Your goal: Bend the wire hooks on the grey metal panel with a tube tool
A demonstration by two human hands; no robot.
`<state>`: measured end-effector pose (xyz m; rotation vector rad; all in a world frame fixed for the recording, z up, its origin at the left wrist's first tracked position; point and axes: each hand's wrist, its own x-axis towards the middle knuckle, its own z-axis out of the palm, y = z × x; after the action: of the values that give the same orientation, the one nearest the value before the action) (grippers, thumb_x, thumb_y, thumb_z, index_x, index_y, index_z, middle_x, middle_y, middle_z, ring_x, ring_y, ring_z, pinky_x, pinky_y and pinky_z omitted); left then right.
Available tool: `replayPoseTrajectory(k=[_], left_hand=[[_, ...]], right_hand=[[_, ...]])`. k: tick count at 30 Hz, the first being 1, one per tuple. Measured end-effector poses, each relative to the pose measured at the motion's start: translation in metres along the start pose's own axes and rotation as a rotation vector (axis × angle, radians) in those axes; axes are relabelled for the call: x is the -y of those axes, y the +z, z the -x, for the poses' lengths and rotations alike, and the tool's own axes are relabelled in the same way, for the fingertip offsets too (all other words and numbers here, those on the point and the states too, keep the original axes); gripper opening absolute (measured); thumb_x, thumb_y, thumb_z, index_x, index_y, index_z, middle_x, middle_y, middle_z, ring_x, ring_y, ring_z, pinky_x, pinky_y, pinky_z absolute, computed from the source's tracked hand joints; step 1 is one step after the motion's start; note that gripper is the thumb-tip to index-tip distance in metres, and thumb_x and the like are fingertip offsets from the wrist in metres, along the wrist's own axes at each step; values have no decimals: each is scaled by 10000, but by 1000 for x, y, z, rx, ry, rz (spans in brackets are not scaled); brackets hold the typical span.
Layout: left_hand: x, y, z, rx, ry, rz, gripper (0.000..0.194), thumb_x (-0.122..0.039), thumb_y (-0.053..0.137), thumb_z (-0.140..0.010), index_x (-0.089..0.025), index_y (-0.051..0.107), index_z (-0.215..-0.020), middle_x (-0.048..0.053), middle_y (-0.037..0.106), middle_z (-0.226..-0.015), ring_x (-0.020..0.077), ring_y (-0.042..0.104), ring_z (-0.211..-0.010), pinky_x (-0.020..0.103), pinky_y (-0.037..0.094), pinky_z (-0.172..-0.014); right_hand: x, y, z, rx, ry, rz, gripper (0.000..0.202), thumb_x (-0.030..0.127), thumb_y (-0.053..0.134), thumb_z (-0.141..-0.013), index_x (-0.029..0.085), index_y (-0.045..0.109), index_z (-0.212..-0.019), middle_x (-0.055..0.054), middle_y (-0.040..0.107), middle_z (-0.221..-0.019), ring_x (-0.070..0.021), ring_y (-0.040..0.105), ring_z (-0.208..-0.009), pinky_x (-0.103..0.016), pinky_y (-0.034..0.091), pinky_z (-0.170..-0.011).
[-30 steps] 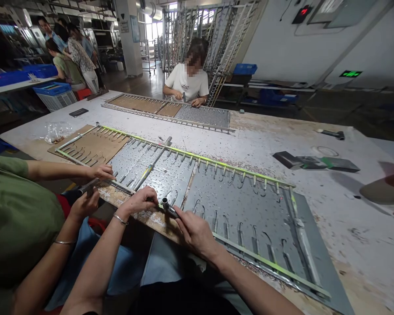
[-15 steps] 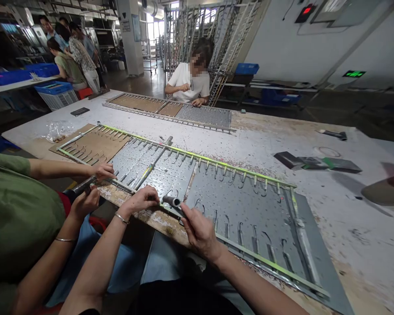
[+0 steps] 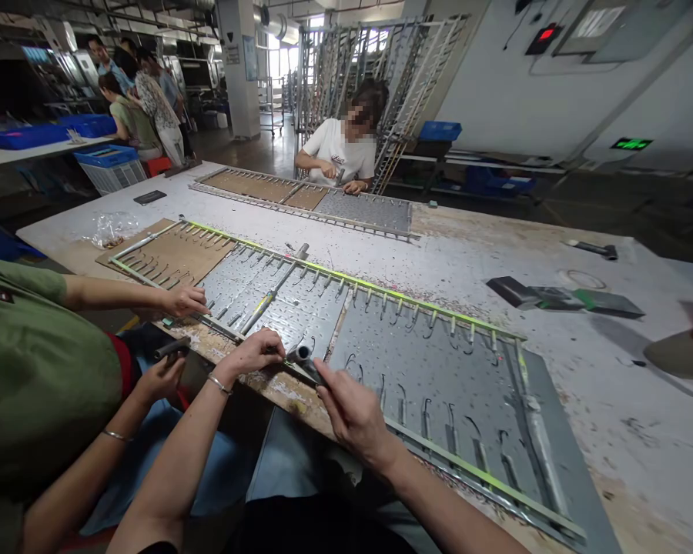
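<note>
Hammer (image 3: 302, 354) held at the near rail of a long metal frame (image 3: 381, 289)

The frame lies flat on a white, speckled table (image 3: 439, 261). The wearer's right hand (image 3: 355, 419) is wrapped around the hammer's handle at the frame's near rail; the hammer's head is a short metal tube, its round hollow end facing the camera. The left hand (image 3: 258, 352), its wrist ringed by a silver bracelet (image 3: 220, 384), is at the same rail, just left of the hammer's head. Its fingers curl in toward the thumb with little room between; whether they pinch anything cannot be told.

Dark wire hooks (image 3: 426, 419) stick inward from pegs along both long rails of the frame. Under it are grey boards (image 3: 439, 369) and, at its left end, a brown board (image 3: 157, 265). Farther left along the near rail, a co-worker in a green shirt (image 3: 46, 362) has one hand (image 3: 185, 300) at the frame and a dark, tube-headed tool (image 3: 172, 350) in the other hand (image 3: 162, 377). Beyond the frame, a person in a white shirt (image 3: 346, 150) works at a second frame (image 3: 300, 212).
</note>
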<state>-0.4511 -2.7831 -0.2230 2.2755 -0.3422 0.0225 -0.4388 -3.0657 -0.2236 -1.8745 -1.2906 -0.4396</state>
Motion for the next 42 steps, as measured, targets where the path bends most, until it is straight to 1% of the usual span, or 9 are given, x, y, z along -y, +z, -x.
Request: replayPoseTrajectory(k=[6,11,15,20,24,28,33,37,42], left_hand=[[2,0,0,3,-6,-7,40,-182,719,-883,-170,713,-845,31,675,-875,190,583,-926,300,432,-903],[1,1,1,-15,8,-8,72,-218,720,-901,-174,711,-845,30,679,-879,190,584,-927,303,428,-912],[2,1,0,-4,16,-27,110,-256,709,-918,-177,705,-842,31,683,-874,191,588,-925,308,432,-917],[2,1,1,-3,12,-3,95,-242,713,-905,-168,703,-848,36,683,-883,188,593,-930,304,442,-914],[1,0,0,21,-6,-27,68,-220,691,-900,-170,713,-858,37,689,-890,189,595,-936,304,448,-910],[0,-1,0,6,-8,-16,59,-219,705,-884,-174,723,-851,40,694,-895,197,600,-946,309,450,-909],[-1,-1,0,-4,-18,13,101,-249,724,-881,-170,714,-819,33,679,-849,186,593,-895,298,457,-879],[0,-1,1,-15,-32,36,76,-215,744,-864,-163,718,-815,34,678,-854,183,598,-899,285,456,-866],[2,0,0,-5,-32,47,53,-176,753,-843,-159,720,-805,25,673,-832,173,606,-868,276,454,-848]], right_hand=[[-4,-9,-1,61,-26,88,389,270,309,-1178,131,486,-1495,-32,525,-793,-199,521,-604,-289,376,-530],[-2,-10,-2,-43,-25,50,432,225,360,-1164,155,360,-1591,-52,547,-859,-209,552,-686,-287,426,-607],[0,-3,0,85,-14,88,406,277,292,-1179,163,443,-1538,-37,544,-813,-194,542,-624,-263,400,-551],[-4,-1,2,-39,-12,37,440,224,363,-1154,139,381,-1586,-62,568,-862,-209,578,-698,-277,458,-625],[-13,0,2,76,32,98,416,268,320,-1158,133,504,-1505,-56,565,-806,-206,564,-641,-271,435,-557],[-16,1,0,-31,17,44,443,230,370,-1146,143,403,-1579,-60,565,-845,-217,580,-701,-294,476,-624],[-13,3,-2,123,2,69,424,263,329,-1150,145,481,-1528,-55,559,-810,-212,556,-639,-279,431,-548],[-9,1,-4,-5,8,13,443,235,352,-1149,135,393,-1579,-78,566,-867,-230,577,-718,-315,461,-630],[-11,3,-4,104,-7,51,407,297,294,-1179,152,473,-1515,-47,559,-811,-199,561,-641,-273,421,-559]])
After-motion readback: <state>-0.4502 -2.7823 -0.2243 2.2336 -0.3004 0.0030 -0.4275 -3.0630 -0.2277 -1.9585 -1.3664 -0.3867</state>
